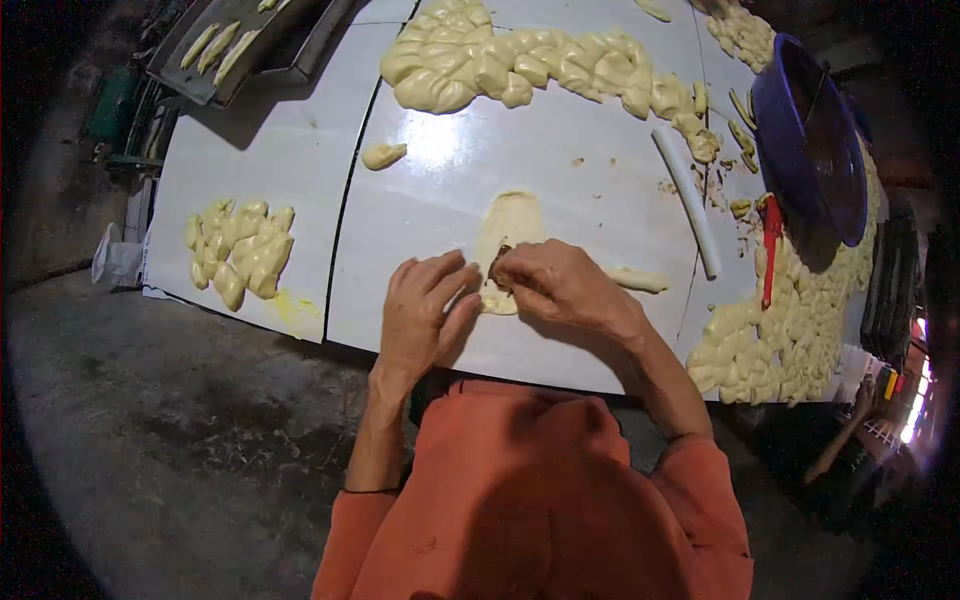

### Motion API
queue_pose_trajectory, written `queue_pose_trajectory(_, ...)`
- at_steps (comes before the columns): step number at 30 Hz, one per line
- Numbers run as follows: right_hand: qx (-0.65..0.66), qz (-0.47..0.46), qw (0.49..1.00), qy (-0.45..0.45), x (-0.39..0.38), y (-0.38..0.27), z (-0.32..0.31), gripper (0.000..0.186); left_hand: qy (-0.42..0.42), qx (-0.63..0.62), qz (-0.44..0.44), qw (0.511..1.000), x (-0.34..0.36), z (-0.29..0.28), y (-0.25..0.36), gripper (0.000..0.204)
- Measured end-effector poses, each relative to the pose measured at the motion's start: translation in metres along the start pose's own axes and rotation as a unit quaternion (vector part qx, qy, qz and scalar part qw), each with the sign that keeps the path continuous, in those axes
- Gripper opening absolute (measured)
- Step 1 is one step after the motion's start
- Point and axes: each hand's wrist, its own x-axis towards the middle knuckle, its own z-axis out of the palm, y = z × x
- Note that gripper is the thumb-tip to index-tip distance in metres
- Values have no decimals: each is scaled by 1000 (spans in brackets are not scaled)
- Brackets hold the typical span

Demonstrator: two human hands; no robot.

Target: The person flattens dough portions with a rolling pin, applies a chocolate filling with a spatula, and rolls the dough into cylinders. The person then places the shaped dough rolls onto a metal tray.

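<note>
A flattened oblong of pale dough [510, 217] lies on the white work surface [420, 200]. My right hand [555, 285] is over its middle, fingers pinched on some dark brown filling [503, 255], partly hidden by them. Just left of the dough, my left hand [425, 315] has its fingers loosely curved and apart, holding nothing. A rolled dough piece [640, 279] lies right of my right hand, and a white rolling pin [685, 200] lies farther back at the right.
Dough pieces form groups at the back [450, 70], left [240, 250] and right [760, 350]. A purple basin [805, 130], a red utensil [769, 255] and a metal tray [215, 70] with dough strips edge the workspace. A bare arm, perhaps another person's [840, 440], shows at far right.
</note>
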Motion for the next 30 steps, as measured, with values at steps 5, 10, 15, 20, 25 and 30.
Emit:
queue_pose_trajectory(5,-146,-122,976,103,-18,2,6,21,-3,5,31,1000,14,5,5,32)
queue_pose_trajectory(10,-180,-16,976,120,-34,9,24,24,-42,-13,85,995,34,10,11,19)
queue_pose_trajectory(15,-207,-38,967,144,-35,13,36,20,-39,13,127,991,40,9,2,12)
queue_pose_trajectory(20,-113,-2,976,186,-33,2,36,22,-46,15,119,992,37,5,-10,17)
queue_pose_trajectory(25,-104,-7,976,190,-34,11,45,22,-75,-23,117,990,33,-1,-8,21)
queue_pose_trajectory(30,-148,-38,968,201,-43,2,42,23,-53,-14,128,990,21,-14,-11,24)
